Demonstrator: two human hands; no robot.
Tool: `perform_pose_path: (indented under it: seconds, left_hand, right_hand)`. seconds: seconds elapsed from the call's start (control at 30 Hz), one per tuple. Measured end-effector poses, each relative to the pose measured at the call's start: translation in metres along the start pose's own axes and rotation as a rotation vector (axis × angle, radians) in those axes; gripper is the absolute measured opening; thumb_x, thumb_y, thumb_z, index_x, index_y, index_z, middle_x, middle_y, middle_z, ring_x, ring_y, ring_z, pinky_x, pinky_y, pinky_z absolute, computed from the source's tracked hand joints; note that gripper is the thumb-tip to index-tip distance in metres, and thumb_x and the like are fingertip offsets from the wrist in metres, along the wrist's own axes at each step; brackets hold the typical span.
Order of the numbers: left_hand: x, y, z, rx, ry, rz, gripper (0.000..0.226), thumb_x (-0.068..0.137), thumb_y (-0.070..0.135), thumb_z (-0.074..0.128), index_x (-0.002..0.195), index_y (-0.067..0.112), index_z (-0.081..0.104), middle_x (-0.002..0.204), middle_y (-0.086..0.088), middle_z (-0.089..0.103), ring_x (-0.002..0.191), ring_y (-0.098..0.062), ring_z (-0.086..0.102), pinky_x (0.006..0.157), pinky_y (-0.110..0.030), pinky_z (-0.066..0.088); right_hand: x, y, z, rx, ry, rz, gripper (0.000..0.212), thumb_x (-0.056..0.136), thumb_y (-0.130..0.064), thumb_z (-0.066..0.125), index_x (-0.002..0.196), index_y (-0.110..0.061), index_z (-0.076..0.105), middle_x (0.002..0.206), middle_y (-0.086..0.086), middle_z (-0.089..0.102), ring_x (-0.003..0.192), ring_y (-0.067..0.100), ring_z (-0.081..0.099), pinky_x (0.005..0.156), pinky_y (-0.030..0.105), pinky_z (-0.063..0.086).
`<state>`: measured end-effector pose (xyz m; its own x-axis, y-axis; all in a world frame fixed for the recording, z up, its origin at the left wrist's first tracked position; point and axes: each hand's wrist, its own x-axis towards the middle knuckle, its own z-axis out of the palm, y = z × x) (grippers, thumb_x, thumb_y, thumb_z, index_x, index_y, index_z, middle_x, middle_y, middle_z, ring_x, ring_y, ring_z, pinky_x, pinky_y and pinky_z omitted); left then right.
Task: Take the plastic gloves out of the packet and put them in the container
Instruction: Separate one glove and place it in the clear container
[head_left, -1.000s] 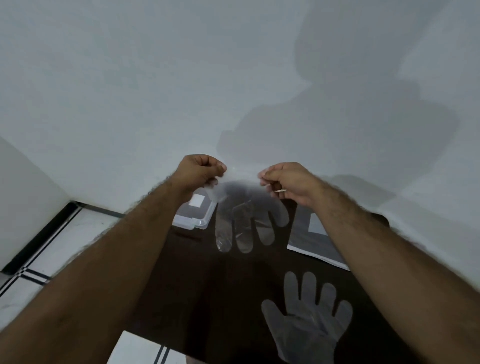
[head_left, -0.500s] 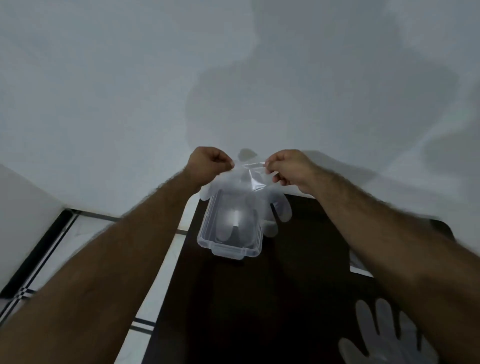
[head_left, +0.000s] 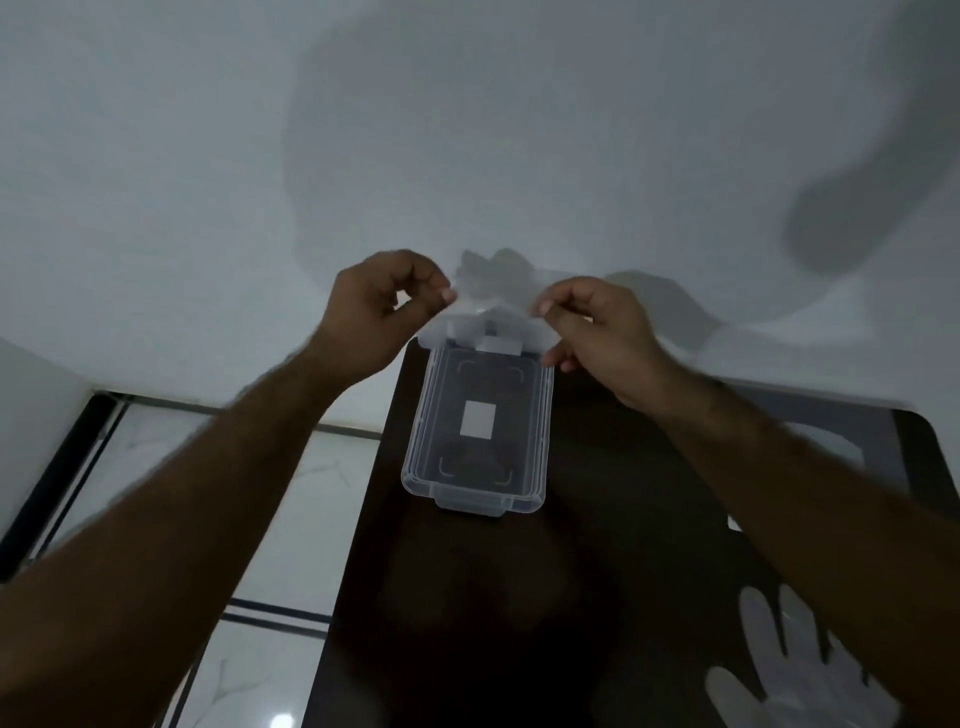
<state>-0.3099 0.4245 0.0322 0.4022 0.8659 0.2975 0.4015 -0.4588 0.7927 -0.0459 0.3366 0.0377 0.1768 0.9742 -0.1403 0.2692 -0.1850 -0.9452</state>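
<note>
A clear plastic glove (head_left: 493, 312) hangs bunched between my two hands, just above the far end of a clear rectangular container (head_left: 540, 415) on the dark table. My left hand (head_left: 384, 312) pinches the glove's left edge and my right hand (head_left: 592, 327) pinches its right edge. The glove's lower part drapes over the container's far rim. The container's inside shows a white label on its floor. A second plastic glove (head_left: 795, 680) lies flat on the table at the lower right, partly hidden by my right forearm.
The dark table (head_left: 519, 623) stands against a white wall (head_left: 467, 130). Its left edge borders a white tiled floor (head_left: 291, 519) with dark lines. A grey packet (head_left: 841, 447) lies at the right, mostly behind my right forearm.
The view has shifted so the container sits centred below my hands. The glove, hanging open with fingers down before, is now gathered and lowered onto the container's far end.
</note>
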Motion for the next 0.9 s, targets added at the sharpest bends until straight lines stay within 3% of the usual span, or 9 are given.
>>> perform_pose_path:
  seconds: [0.13,0.3,0.37,0.43,0.5,0.6,0.77,0.9]
  left_hand:
    - [-0.041,-0.015,0.011,-0.027,-0.068,-0.038,0.005,0.096,0.018,0.082,0.097,0.016,0.078,0.092,0.003,0.079,0.087,-0.015,0.073,0.080,-0.031,0.056]
    - [-0.068,-0.046,0.030,0.024,-0.186,-0.083,0.005,0.095,0.018,0.083,0.100,0.019,0.081,0.102,0.008,0.079,0.099,-0.014,0.074,0.086,-0.025,0.059]
    - [-0.072,-0.060,0.039,0.076,-0.227,-0.083,0.011,0.095,0.020,0.083,0.106,0.018,0.083,0.109,0.005,0.078,0.102,-0.009,0.073,0.086,-0.021,0.060]
    - [-0.075,-0.074,0.046,0.164,-0.301,-0.056,0.017,0.095,0.025,0.082,0.111,0.019,0.083,0.116,0.002,0.078,0.104,-0.008,0.072,0.086,-0.025,0.060]
    - [-0.077,-0.084,0.053,0.255,-0.368,0.007,0.019,0.095,0.026,0.082,0.113,0.018,0.083,0.119,0.000,0.079,0.106,-0.012,0.071,0.090,-0.030,0.058]
    - [-0.079,-0.090,0.059,0.311,-0.442,0.068,0.016,0.095,0.022,0.081,0.109,0.015,0.083,0.114,0.000,0.081,0.106,-0.019,0.073,0.094,-0.033,0.053]
    - [-0.075,-0.108,0.064,0.511,-0.601,0.226,0.010,0.099,0.031,0.067,0.099,0.027,0.076,0.103,0.009,0.079,0.092,-0.016,0.070,0.098,-0.040,0.051]
    - [-0.071,-0.113,0.071,0.615,-0.719,0.333,0.014,0.101,0.030,0.058,0.096,0.027,0.072,0.094,0.010,0.074,0.091,-0.013,0.071,0.122,-0.049,0.034]
  right_hand:
    - [-0.013,0.036,0.006,-0.144,-0.090,0.003,0.009,0.107,-0.019,0.066,0.106,-0.018,0.076,0.108,-0.001,0.076,0.063,0.026,0.078,0.052,0.023,0.054]
    - [-0.013,0.078,0.017,-0.353,-0.180,-0.100,0.010,0.105,-0.017,0.069,0.110,-0.012,0.077,0.105,-0.004,0.078,0.062,0.010,0.074,0.060,0.021,0.055]
    - [-0.010,0.094,0.020,-0.490,-0.220,-0.184,0.012,0.103,-0.018,0.071,0.111,-0.014,0.078,0.116,-0.001,0.078,0.084,0.001,0.072,0.079,0.028,0.059]
    - [-0.008,0.105,0.023,-0.646,-0.267,-0.236,0.014,0.102,-0.018,0.069,0.111,-0.018,0.079,0.129,0.001,0.075,0.119,0.012,0.068,0.103,0.040,0.055]
    - [-0.010,0.107,0.026,-0.761,-0.349,-0.234,0.017,0.103,-0.020,0.066,0.112,-0.020,0.079,0.146,0.003,0.067,0.138,0.019,0.059,0.112,0.040,0.049]
    - [-0.009,0.114,0.032,-0.903,-0.433,-0.315,0.019,0.104,-0.021,0.065,0.116,-0.016,0.078,0.153,0.006,0.062,0.135,0.024,0.062,0.106,0.036,0.050]
    - [-0.003,0.115,0.041,-1.103,-0.535,-0.371,0.024,0.105,-0.029,0.060,0.123,-0.024,0.075,0.138,-0.001,0.068,0.122,0.019,0.067,0.097,0.039,0.059]
    - [0.000,0.105,0.051,-1.267,-0.654,-0.322,0.026,0.106,-0.038,0.055,0.125,-0.029,0.071,0.121,-0.003,0.072,0.107,0.019,0.071,0.090,0.040,0.061]
